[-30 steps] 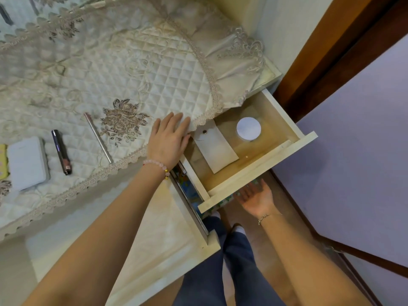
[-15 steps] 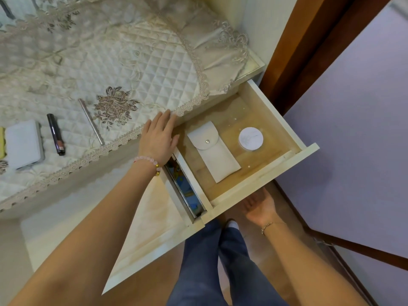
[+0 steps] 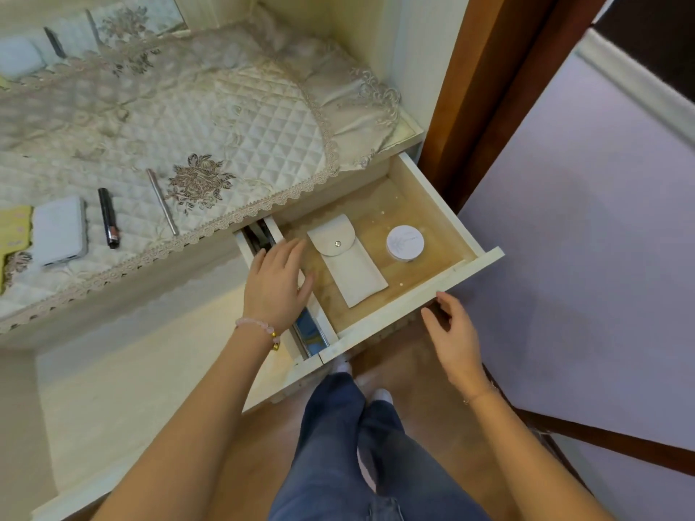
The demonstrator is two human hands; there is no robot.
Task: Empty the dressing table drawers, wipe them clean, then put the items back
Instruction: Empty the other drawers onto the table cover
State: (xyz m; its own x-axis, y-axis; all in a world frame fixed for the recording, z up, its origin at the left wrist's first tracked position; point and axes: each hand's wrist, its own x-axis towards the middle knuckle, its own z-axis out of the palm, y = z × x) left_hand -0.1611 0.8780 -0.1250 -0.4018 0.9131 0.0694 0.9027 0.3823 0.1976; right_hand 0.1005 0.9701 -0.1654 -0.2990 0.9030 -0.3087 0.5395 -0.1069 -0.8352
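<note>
Soft, even indoor light, fairly bright w/ a warm yellowish cast. No hard shadows; only faint shade under the left hand [image 3: 276,285] inside the drawer [image 3: 432,208]. Mild glare on the metal rail [image 3: 312,338]. Strong wide-angle bend at edges: door frame [image 3: 474,88] curves. Far table cover [image 3: 94,95] looks blurry; centre fairly sharp, slightly soft overall.

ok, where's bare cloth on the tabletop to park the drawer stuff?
Free: the quilted cloth right of the silver pen, out to the lace edge above the drawer. Crowded: the left end, where white case, dark tube and pen lie close. Left hand is over the drawer's left side, empty.
</note>
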